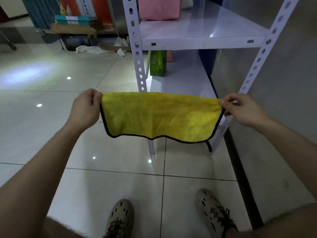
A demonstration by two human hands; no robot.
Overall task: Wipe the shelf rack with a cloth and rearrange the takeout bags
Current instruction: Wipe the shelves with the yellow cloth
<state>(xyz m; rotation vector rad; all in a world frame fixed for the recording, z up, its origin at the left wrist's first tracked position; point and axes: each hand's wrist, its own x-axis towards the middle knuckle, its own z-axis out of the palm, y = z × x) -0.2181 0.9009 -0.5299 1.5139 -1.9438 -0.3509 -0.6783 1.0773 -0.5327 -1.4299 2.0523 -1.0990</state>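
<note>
In front of the white perforated-steel shelf rack [202, 42], a yellow microfibre cloth with black edging [161, 115] hangs stretched between two hands above the glossy tiled floor [51, 121]. The left hand [85, 109] pinches its upper left corner, fingers curled tight; the right hand [241, 109] pinches the upper right corner between thumb and fingertips. A pink paper takeout bag [159, 8] stands at the upper shelf's left edge; a green paper tea bag [158, 63] stands at the lower shelf's left edge.
</note>
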